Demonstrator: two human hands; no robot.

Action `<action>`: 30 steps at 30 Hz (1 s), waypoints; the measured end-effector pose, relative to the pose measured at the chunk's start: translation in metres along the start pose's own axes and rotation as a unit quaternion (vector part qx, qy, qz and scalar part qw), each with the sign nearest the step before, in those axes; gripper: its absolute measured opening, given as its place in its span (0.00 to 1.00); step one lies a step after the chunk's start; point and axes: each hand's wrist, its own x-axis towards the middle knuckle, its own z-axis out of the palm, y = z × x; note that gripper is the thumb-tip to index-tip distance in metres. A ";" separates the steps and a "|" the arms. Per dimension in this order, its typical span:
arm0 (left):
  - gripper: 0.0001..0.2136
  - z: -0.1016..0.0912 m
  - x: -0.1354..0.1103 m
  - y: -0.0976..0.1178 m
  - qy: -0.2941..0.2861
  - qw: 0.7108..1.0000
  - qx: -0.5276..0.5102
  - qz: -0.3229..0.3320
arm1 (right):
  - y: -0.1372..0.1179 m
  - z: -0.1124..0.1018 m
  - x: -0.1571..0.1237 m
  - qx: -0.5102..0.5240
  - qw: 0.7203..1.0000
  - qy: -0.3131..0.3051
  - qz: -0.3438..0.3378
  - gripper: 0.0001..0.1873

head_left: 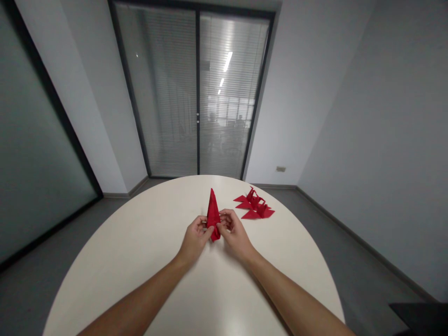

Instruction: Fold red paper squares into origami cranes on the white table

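A long, narrow piece of folded red paper (pixel 213 210) is held between my two hands above the table, its pointed end away from me. My left hand (pixel 196 237) pinches its lower left side, thumb on top. On the lower right side, my right hand (pixel 236 233) grips it with the thumb pressed near the middle and the other fingers curled behind. Just beyond my right hand, several folded red paper cranes (pixel 258 212) sit close together with their wings spread.
The round white table (pixel 140 252) carries all the paper. Past its far edge stands a glass door (pixel 168 116) with blinds. White walls (pixel 350 116) rise to the right, and a dark object (pixel 423 315) juts in at the lower right corner.
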 end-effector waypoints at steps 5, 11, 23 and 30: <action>0.13 0.001 0.001 -0.003 0.010 1.000 -0.002 0.000 | -0.010 -0.001 -0.003 -0.037 0.999 -0.008 -0.004 0.14; 0.12 -0.001 0.001 -0.002 0.062 0.998 0.025 0.016 | -0.009 0.001 -0.007 -0.013 0.998 -0.061 0.020 0.24; 0.13 0.000 0.001 0.000 0.112 0.994 0.008 0.016 | -0.001 -0.004 -0.005 -0.100 0.992 -0.066 0.050 0.05; 0.17 -0.004 0.003 -0.005 0.141 0.990 -0.020 -0.014 | -0.005 -0.004 -0.007 -0.054 0.993 -0.097 0.051 0.08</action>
